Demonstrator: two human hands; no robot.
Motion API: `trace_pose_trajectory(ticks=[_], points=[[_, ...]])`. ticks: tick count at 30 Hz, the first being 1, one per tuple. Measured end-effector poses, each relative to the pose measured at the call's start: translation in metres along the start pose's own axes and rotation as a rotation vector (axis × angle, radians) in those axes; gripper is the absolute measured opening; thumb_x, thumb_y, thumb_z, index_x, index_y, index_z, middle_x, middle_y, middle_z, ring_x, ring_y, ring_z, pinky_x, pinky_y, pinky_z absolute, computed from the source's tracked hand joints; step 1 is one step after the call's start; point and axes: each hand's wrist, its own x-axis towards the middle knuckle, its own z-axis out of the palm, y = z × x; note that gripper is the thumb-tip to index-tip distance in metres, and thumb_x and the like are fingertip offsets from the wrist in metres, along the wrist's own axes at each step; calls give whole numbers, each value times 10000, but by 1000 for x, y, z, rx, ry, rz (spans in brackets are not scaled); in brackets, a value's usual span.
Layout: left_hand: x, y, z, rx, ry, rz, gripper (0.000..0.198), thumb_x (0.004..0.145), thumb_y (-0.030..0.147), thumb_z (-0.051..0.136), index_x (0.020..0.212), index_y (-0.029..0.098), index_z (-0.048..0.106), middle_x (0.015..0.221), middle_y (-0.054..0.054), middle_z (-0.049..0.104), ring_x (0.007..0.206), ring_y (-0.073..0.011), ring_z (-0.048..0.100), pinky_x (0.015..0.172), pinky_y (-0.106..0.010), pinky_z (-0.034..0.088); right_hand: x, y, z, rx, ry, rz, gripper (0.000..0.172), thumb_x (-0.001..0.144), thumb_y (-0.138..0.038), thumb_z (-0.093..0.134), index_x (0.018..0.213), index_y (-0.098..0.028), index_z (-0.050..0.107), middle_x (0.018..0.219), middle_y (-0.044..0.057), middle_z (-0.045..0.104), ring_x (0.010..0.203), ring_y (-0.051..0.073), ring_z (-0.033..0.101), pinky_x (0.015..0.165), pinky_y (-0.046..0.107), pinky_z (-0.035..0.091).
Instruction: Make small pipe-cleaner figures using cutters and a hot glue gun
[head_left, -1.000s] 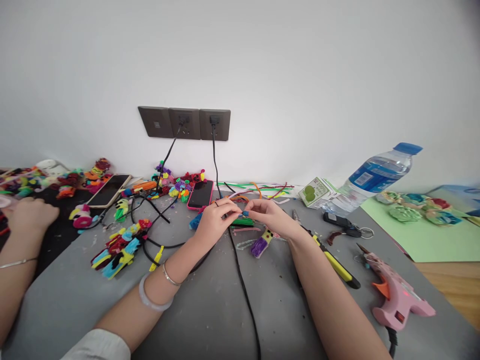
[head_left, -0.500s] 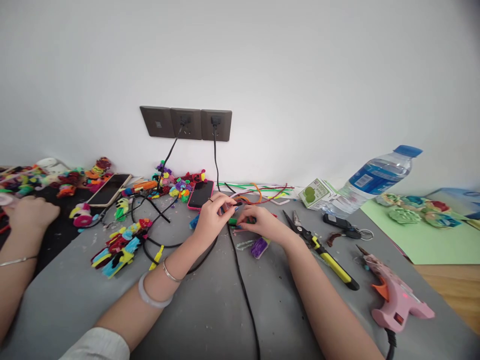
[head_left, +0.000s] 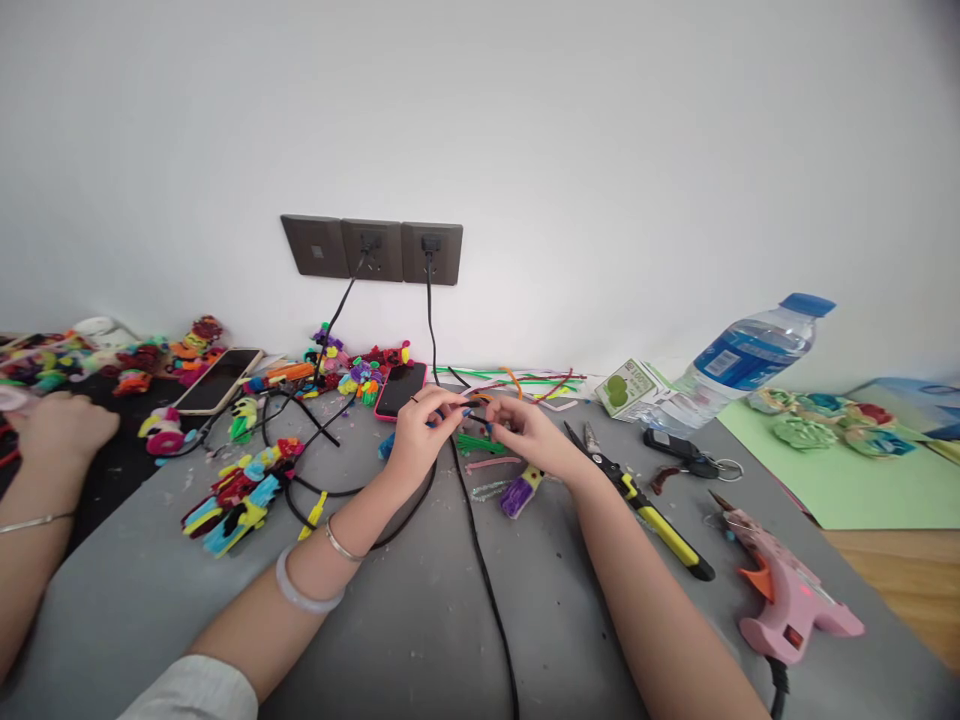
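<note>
My left hand and my right hand meet above the grey table, fingertips pinched together on a thin dark pipe cleaner held between them. Just below the hands lie green pipe cleaner pieces, a pink strip and a small purple and yellow craft piece. A black cable runs under my hands toward me.
Yellow-handled cutters, a pink glue gun, keys, a water bottle and green paper lie right. Two phones, colourful craft pieces and another person's hand are left. Wall sockets behind.
My right hand lifted from the green pieces on the table and rose to meet my left hand; both now pinch the dark pipe cleaner a little higher.
</note>
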Motion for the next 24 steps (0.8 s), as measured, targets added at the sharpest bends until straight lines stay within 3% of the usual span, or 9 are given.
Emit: trace_pose_trajectory(ticks=[5,8,12,18,24], points=[[2,-2,1,-92,35,-88,123,805,249,633,862,168,705,902,-58,646,773,-138,617,581,-201,479,2,-3,-7,138,204,35,214,847,-402,573,800,-198,528,653,-25,492,579,112,434,560,245,331],[0,-4,4,-142,-1,-118,130,790,231,634,869,164,712,891,-57,646,760,-136,627,619,-218,509,2,-4,-8,169,251,12,292,819,-476,624,776,-198,551,657,-17,508,587,117,447,557,251,338],[-2,-5,7,-180,-86,-185,138,768,226,640,869,164,711,909,-66,686,770,-149,646,647,-237,533,1,-7,-5,189,214,18,304,792,-482,666,781,-187,594,690,5,576,623,131,508,583,259,377],[-3,-1,9,-250,-115,-266,164,748,254,665,876,156,699,874,-61,719,766,-164,668,645,-243,539,2,-7,-3,154,162,-2,261,805,-426,657,768,-178,583,659,-8,559,598,116,482,587,256,378],[-2,1,9,-315,-143,-243,186,748,232,658,904,140,701,885,-74,720,740,-156,662,631,-246,549,3,-5,-2,161,128,-16,228,790,-381,661,750,-173,580,646,-10,570,585,112,486,570,245,382]])
